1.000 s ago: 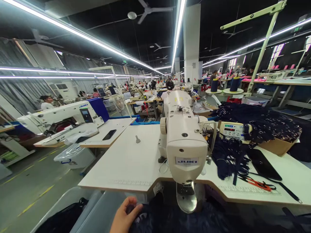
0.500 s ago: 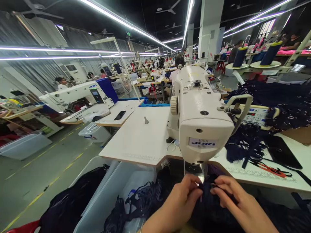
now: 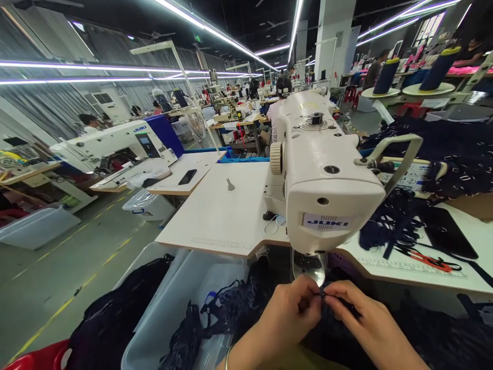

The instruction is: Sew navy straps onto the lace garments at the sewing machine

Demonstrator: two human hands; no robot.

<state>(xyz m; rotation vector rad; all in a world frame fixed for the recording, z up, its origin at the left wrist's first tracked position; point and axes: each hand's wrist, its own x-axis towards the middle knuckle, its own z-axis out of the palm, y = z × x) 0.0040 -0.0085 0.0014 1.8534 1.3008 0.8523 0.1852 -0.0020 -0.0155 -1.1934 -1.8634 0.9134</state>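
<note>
Left hand: the left hand (image 3: 283, 311) was nearly closed, thumb and forefinger pinched on the near end of a dark piece (image 3: 322, 294); a band (image 3: 228, 358) circled the wrist.
Right hand: the right hand (image 3: 372, 321) met it from 3 o'clock, thumb and forefinger likewise pinched on the dark piece, fingertips close to the left's.
Dark piece: it lay between the two sets of fingertips, just in front of the machine's metal arm (image 3: 310, 264); its full shape was hidden.
Machine: the white machine (image 3: 327, 180) stood at 12 o'clock from the hands, its head above the metal arm.
Table: the white table (image 3: 208, 221) extended toward 10 o'clock, bearing a flat metal key (image 3: 230, 185).
Bin: at 9 o'clock, below the table edge, a clear bin (image 3: 134, 341) contained dark garments (image 3: 227, 308).
Straps: a heap of dark straps (image 3: 385, 221) occupied the tabletop between 1 and 2 o'clock.
Snips: orange-handled snips (image 3: 431, 260) rested between 2 and 3 o'clock, near a black slab (image 3: 449, 234).
Spools: two navy spools (image 3: 387, 76) stood near 1 o'clock, in the background.
Second machine: another white machine (image 3: 103, 139) stood at 10 o'clock, well apart from the hands.
</note>
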